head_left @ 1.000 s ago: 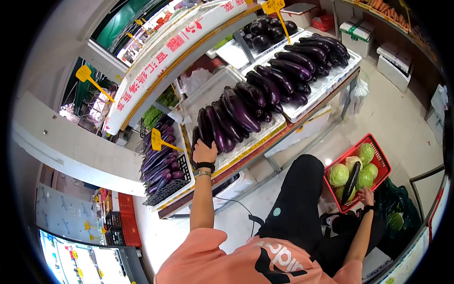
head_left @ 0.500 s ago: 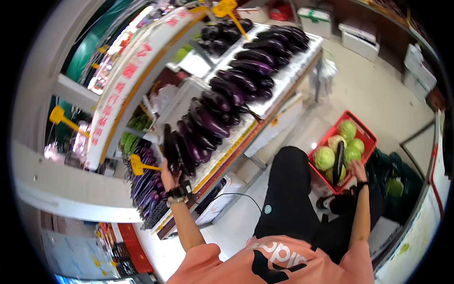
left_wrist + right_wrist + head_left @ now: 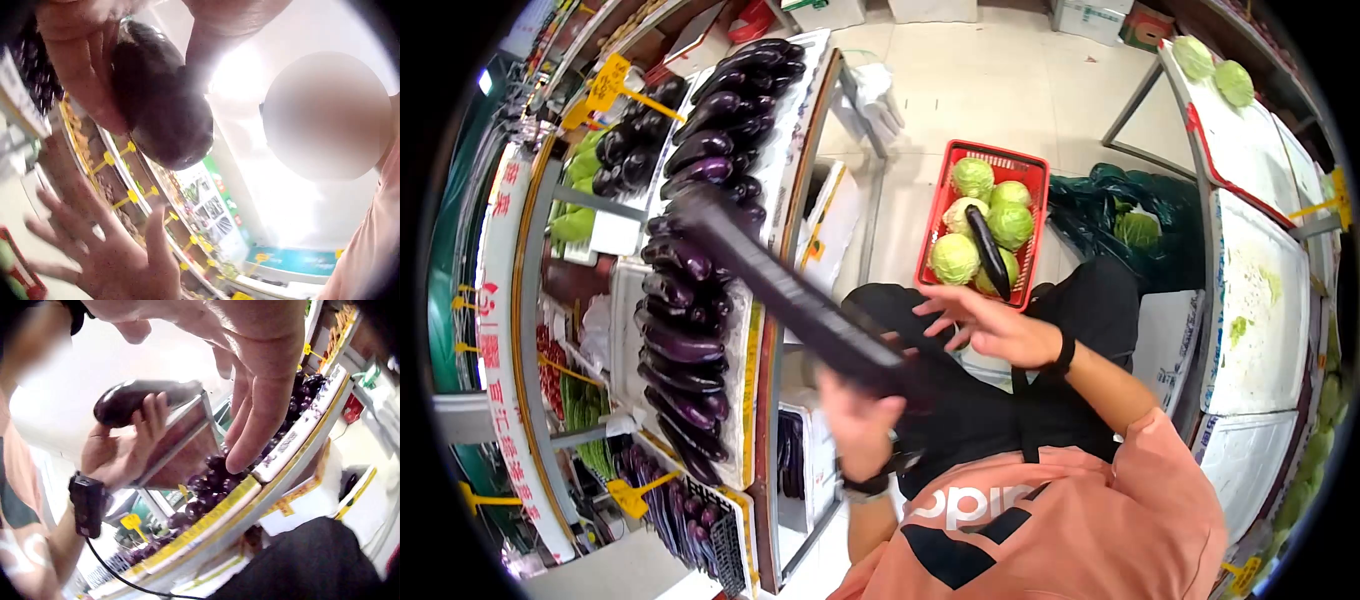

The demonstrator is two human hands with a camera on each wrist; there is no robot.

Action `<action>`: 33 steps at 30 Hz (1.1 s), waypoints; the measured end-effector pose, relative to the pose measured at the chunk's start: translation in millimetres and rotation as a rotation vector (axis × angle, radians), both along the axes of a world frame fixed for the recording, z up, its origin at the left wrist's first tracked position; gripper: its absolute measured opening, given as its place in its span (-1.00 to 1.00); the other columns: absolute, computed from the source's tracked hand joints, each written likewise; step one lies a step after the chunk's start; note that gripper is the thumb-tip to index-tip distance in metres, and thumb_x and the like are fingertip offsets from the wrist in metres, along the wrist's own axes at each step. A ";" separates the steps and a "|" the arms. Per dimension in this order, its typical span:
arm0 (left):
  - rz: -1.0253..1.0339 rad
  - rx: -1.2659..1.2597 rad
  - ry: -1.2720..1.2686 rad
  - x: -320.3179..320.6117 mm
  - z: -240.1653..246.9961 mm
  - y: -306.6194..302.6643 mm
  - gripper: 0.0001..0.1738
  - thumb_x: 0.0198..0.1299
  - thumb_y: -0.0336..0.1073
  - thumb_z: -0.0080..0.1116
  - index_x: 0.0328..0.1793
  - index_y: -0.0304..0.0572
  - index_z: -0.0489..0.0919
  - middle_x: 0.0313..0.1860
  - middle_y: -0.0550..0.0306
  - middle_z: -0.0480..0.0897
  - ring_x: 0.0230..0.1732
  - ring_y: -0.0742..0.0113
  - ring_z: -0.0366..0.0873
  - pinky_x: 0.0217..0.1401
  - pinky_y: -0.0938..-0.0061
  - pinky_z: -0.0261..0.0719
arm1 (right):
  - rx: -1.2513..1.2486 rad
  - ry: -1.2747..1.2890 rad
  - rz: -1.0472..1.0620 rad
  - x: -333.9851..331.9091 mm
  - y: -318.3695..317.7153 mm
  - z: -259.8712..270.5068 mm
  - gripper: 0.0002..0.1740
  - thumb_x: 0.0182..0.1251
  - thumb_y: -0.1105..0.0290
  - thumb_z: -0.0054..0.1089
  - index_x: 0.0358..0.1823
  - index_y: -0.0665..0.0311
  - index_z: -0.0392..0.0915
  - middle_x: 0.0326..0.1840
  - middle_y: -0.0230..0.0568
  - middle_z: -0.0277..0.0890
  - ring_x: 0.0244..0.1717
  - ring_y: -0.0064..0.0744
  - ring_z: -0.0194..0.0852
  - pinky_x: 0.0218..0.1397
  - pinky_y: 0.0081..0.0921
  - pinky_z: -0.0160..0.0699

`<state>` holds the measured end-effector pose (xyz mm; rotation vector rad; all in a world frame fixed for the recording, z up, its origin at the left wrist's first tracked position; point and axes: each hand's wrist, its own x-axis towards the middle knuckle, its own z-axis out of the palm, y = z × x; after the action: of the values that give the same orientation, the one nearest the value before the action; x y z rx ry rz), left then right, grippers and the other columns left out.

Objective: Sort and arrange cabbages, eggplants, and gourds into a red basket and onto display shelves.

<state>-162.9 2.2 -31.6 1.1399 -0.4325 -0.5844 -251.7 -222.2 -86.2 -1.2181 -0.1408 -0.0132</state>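
My left hand [image 3: 858, 425] grips a long dark eggplant [image 3: 800, 300] near its lower end, the other end slanting up toward the stall and blurred by motion. In the left wrist view, the fingers and thumb wrap the rounded end of this eggplant [image 3: 175, 125]. The right wrist view also shows the left hand [image 3: 128, 447] around it. Beside it, my right hand [image 3: 995, 330] holds nothing, its fingers spread over my lap. Just past the right hand stands a red basket [image 3: 1040, 160] with several green cabbages [image 3: 955, 258] and one eggplant [image 3: 988, 250] lying across them.
To the left, rows of eggplants [image 3: 685, 345] lie in white foam trays [image 3: 745, 400] on a stall. Yellow price tags [image 3: 635, 492] stick up there. A dark green plastic bag [image 3: 1090, 215] with a cabbage lies right of the basket. White foam boxes [image 3: 1255, 300] line the right side.
The left hand has taken an eggplant from the near end of the stall and brought it over the lap. The right hand has left the basket's edge. The head view has swung right.
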 end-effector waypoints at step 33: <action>0.204 1.040 -0.324 52.9 -104.6 109.9 -0.44 0.42 -0.34 0.15 0.50 -0.23 0.34 0.24 -0.13 0.63 0.14 0.17 0.64 0.19 0.34 0.58 | -1.099 0.912 -0.740 38.6 -66.0 -361.2 -0.06 -0.03 0.26 0.59 0.36 0.36 0.24 0.17 0.30 0.43 0.19 0.24 0.47 0.32 -0.06 0.47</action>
<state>-109.9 112.1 -136.2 2.2657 -0.2666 -0.4358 -213.1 -288.3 -447.4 -2.1739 1.2523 -0.0248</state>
